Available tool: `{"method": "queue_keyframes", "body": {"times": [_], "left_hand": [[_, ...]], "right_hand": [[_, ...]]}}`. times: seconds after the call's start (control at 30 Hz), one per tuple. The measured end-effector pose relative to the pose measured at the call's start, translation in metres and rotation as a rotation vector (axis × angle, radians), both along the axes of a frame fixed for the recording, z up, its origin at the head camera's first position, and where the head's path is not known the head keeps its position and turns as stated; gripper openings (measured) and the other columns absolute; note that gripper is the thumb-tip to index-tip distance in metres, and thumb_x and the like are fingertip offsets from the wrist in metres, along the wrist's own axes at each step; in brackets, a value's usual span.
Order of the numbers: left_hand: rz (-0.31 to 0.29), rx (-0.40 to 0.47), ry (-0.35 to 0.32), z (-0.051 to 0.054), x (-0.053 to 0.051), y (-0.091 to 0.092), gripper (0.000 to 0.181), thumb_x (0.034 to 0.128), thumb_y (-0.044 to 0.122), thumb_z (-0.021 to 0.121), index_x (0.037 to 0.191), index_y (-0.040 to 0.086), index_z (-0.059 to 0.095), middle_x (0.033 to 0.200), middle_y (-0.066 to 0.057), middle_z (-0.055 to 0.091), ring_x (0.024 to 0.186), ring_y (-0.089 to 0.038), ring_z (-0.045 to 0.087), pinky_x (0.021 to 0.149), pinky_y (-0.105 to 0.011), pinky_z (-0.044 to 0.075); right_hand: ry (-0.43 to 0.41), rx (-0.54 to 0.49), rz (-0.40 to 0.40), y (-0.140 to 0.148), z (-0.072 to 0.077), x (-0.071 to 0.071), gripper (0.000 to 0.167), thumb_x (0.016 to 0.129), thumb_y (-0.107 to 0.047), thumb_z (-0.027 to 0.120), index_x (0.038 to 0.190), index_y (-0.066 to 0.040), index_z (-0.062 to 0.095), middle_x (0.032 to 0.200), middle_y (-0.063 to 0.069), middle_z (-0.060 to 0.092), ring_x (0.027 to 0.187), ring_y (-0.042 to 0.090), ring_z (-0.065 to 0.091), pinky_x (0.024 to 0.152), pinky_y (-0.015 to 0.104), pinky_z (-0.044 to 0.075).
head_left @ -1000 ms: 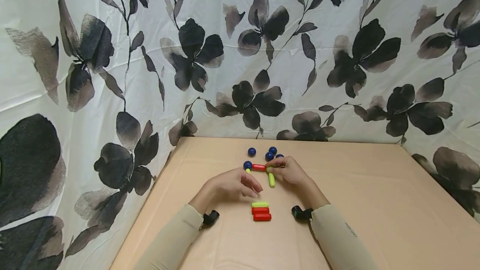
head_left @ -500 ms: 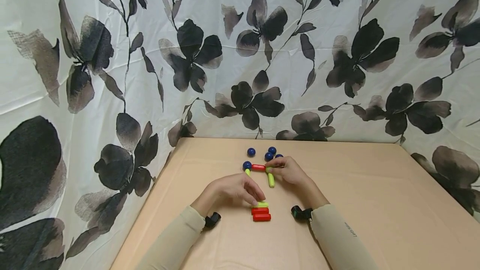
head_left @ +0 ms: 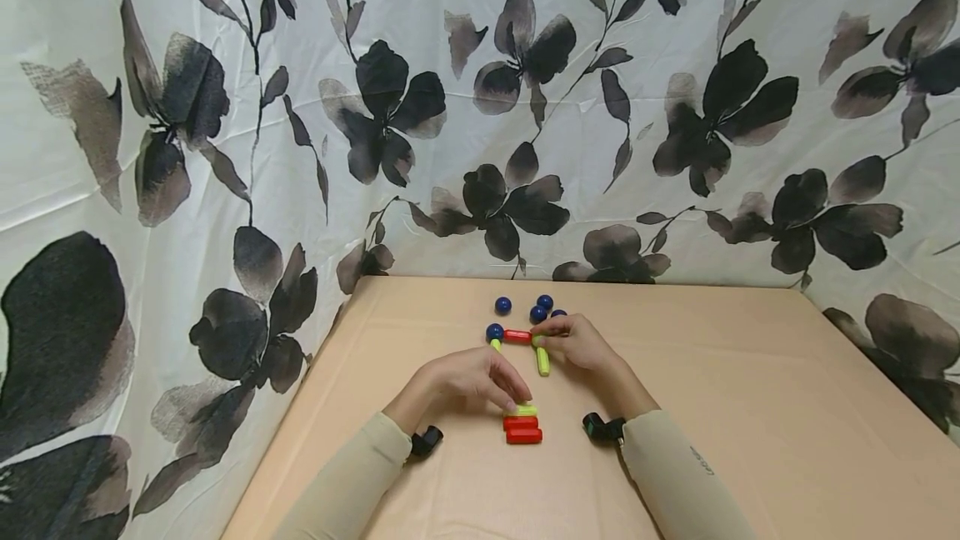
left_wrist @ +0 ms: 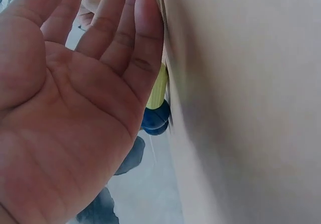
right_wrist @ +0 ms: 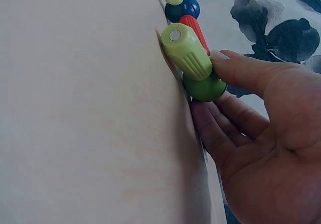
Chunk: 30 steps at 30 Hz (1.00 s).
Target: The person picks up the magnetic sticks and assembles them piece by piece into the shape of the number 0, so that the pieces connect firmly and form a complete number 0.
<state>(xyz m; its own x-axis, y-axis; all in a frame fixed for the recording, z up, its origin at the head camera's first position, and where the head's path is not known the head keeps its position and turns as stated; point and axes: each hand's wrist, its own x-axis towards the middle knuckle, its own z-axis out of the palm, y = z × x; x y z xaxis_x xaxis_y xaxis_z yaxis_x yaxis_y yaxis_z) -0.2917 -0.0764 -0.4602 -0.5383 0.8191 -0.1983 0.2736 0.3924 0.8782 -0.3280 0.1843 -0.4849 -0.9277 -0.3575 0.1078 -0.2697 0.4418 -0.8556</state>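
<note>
My left hand [head_left: 474,379] reaches over the near stack of rods, thumb and fingertips pinching one end of a yellow-green rod [head_left: 528,411]. Two red rods, one [head_left: 521,423] behind the other [head_left: 524,437], lie just in front of it. Farther off, my right hand [head_left: 576,343] holds a green ball [right_wrist: 204,89] between thumb and fingers. From that ball a ribbed yellow-green rod [right_wrist: 184,50] points toward me. A red rod [head_left: 517,337] links it to a blue ball [head_left: 495,331], which bears another yellow-green rod [head_left: 496,345]. In the left wrist view, the palm hides the pinched rod.
Behind the joined pieces lie loose blue balls: one [head_left: 503,305] stands alone, others [head_left: 538,313] are grouped near my right fingers, one partly hidden. The tan tabletop [head_left: 720,390] ends at a floral cloth [head_left: 615,132] at the back and left.
My left hand has come down toward me from beside the joined pieces to the near yellow-green rod, and its fingers now pinch it. The right hand keeps its hold on the green ball.
</note>
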Motion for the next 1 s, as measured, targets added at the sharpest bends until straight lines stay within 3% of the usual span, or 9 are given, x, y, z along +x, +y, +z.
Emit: {"method": "queue_keyframes", "body": {"times": [0.1, 0.17, 0.33, 0.43, 0.53, 0.63, 0.73, 0.83, 1.0], "left_hand": [[0.042, 0.006, 0.011, 0.0, -0.002, 0.001, 0.024, 0.0908, 0.018, 0.082, 0.115, 0.013, 0.081, 0.106, 0.003, 0.08, 0.098, -0.013, 0.072, 0.088, -0.028, 0.053], [0.079, 0.016, 0.02, 0.0, -0.004, 0.001, 0.024, 0.0918, 0.019, 0.081, 0.115, 0.013, 0.081, 0.105, 0.001, 0.08, 0.093, -0.015, 0.07, 0.082, -0.03, 0.052], [0.181, 0.07, 0.087, 0.0, -0.013, -0.001, 0.027, 0.0963, 0.019, 0.076, 0.122, 0.01, 0.077, 0.105, -0.005, 0.078, 0.086, -0.029, 0.067, 0.07, -0.035, 0.056], [0.302, 0.134, 0.149, -0.002, -0.023, -0.001, 0.03, 0.0983, 0.022, 0.074, 0.125, 0.009, 0.075, 0.103, -0.005, 0.075, 0.08, -0.037, 0.064, 0.062, -0.034, 0.055], [0.46, 0.188, 0.219, -0.004, -0.035, 0.0, 0.029, 0.0994, 0.023, 0.073, 0.125, 0.008, 0.074, 0.106, -0.005, 0.073, 0.082, -0.032, 0.062, 0.062, -0.029, 0.052], [0.608, 0.203, 0.282, -0.007, -0.048, 0.002, 0.03, 0.0999, 0.021, 0.072, 0.127, 0.01, 0.072, 0.118, -0.008, 0.071, 0.094, -0.024, 0.062, 0.072, -0.027, 0.053], [0.709, 0.188, 0.319, -0.011, -0.061, 0.006, 0.035, 0.0999, 0.021, 0.072, 0.134, 0.013, 0.068, 0.133, -0.01, 0.065, 0.113, -0.025, 0.061, 0.088, -0.036, 0.056], [0.728, 0.14, 0.337, -0.016, -0.072, 0.011, 0.044, 0.101, 0.02, 0.07, 0.144, 0.015, 0.061, 0.146, -0.011, 0.056, 0.128, -0.031, 0.058, 0.103, -0.046, 0.054], [0.651, 0.045, 0.419, -0.016, -0.085, 0.022, 0.047, 0.1044, 0.021, 0.065, 0.15, 0.011, 0.056, 0.156, -0.014, 0.05, 0.141, -0.037, 0.051, 0.116, -0.052, 0.043]], "right_hand": [[-0.003, -0.003, -0.005, 0.002, 0.001, 0.0, 0.019, 0.095, -0.01, 0.075, 0.113, -0.008, 0.08, 0.114, 0.011, 0.075, 0.098, 0.025, 0.057, 0.085, 0.031, 0.048], [-0.007, -0.004, -0.01, 0.005, -0.007, -0.005, 0.017, 0.095, -0.013, 0.077, 0.111, -0.013, 0.082, 0.113, 0.005, 0.076, 0.101, 0.023, 0.059, 0.088, 0.032, 0.048], [-0.015, -0.006, 0.003, 0.006, -0.011, -0.006, 0.019, 0.096, -0.012, 0.075, 0.113, -0.013, 0.081, 0.114, 0.003, 0.076, 0.105, 0.022, 0.061, 0.093, 0.034, 0.048], [0.0, -0.001, 0.006, 0.006, -0.011, -0.006, 0.019, 0.096, -0.012, 0.076, 0.114, -0.012, 0.081, 0.114, 0.004, 0.076, 0.104, 0.022, 0.061, 0.093, 0.034, 0.049], [-0.002, -0.01, 0.003, 0.006, -0.01, -0.006, 0.019, 0.095, -0.011, 0.076, 0.114, -0.01, 0.081, 0.115, 0.006, 0.076, 0.104, 0.021, 0.06, 0.091, 0.032, 0.049], [-0.011, -0.017, -0.001, 0.006, -0.01, -0.005, 0.02, 0.095, -0.011, 0.076, 0.114, -0.009, 0.08, 0.116, 0.008, 0.076, 0.103, 0.022, 0.059, 0.09, 0.031, 0.049], [-0.019, -0.018, -0.001, 0.005, -0.009, -0.004, 0.02, 0.095, -0.012, 0.076, 0.114, -0.009, 0.08, 0.117, 0.009, 0.076, 0.103, 0.023, 0.059, 0.089, 0.031, 0.049], [-0.018, -0.016, 0.004, 0.005, -0.01, -0.004, 0.02, 0.096, -0.011, 0.075, 0.115, -0.009, 0.08, 0.117, 0.01, 0.076, 0.104, 0.023, 0.059, 0.09, 0.032, 0.049], [-0.01, -0.011, 0.001, 0.005, -0.01, -0.004, 0.019, 0.095, -0.01, 0.076, 0.114, -0.01, 0.081, 0.117, 0.008, 0.076, 0.103, 0.021, 0.06, 0.088, 0.029, 0.05]]}}
